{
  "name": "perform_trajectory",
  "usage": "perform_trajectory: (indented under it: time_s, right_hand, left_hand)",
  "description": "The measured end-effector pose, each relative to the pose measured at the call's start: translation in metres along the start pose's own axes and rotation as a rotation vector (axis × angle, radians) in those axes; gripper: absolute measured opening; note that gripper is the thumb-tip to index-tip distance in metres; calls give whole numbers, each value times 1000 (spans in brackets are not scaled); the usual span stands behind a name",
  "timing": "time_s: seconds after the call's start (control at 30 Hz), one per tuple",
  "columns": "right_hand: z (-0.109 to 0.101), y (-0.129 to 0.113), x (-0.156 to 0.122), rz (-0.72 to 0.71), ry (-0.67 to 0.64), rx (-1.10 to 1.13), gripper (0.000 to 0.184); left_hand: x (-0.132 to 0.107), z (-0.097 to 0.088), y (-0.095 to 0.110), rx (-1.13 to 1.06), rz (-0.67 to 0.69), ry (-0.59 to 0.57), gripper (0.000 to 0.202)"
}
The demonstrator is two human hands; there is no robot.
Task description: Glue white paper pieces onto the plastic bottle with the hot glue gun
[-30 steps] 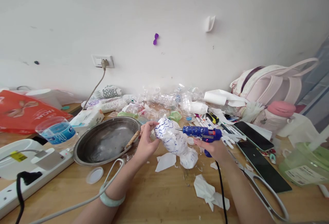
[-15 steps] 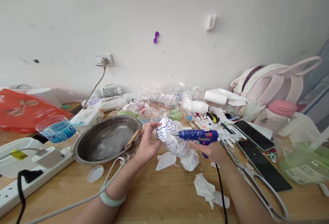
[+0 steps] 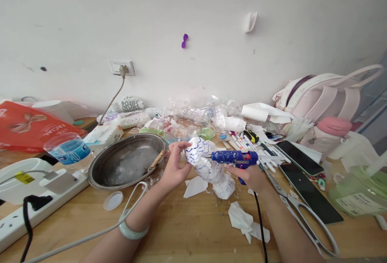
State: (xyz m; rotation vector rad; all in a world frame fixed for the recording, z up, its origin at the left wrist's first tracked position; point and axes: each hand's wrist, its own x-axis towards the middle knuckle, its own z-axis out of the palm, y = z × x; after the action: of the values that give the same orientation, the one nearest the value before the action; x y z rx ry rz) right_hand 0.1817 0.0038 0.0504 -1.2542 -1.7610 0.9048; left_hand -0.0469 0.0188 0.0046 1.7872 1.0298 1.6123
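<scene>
— Where is the white crumpled-paper bundle with blue wavy lines (image 3: 208, 169)?
— It is over the wooden worktop (image 3: 187, 230); whether its lower end rests there, I cannot tell.
— And the left grip (image 3: 175, 166)?
— It is pinching the left end of the bundle.
— The right grip (image 3: 249, 177)?
— It is clasped around the blue plastic glue gun (image 3: 230, 157), which is directed to the bundle from the right.
— What is around?
— Left of the bundle, the wide grey metal basin (image 3: 104, 174); right of it, the silver metal scissors (image 3: 284, 195).
</scene>
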Motion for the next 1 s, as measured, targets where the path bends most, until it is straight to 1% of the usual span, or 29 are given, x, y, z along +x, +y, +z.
perform_trajectory:
  time_s: [0.1,0.23,0.3,0.4,0.47,0.63,0.73,0.8,0.9,1.0]
  right_hand:
    - [0,-2,0,2,6,17,15]
    - [1,-2,0,9,25,44,12]
    - [2,-2,-1,5,33,59,11]
    - [2,-1,-1,5,36,65,9]
    - [2,0,-1,9,33,52,8]
    - [3,6,-1,53,24,43,15]
    - [3,6,-1,39,22,36,14]
    - [2,4,-1,20,23,43,14]
    - [1,3,-1,-18,17,63,21]
    - [1,4,-1,-26,-10,23,23]
  left_hand:
    - [0,-1,0,6,-9,-11,48]
    - [-1,-3,-4,-26,12,-28,49]
    - [-2,-4,-7,-45,9,-27,44]
    - [-1,-5,-7,-49,-36,2,32]
    - [0,-4,-5,-44,-65,30,30]
    - [1,-2,1,-28,-84,73,34]
    - [2,-1,2,-20,-89,89,34]
    - [2,-1,1,-16,-91,85,33]
    - [2,-2,-1,-10,-93,67,32]
    - [3,-2,-1,-4,-98,55,30]
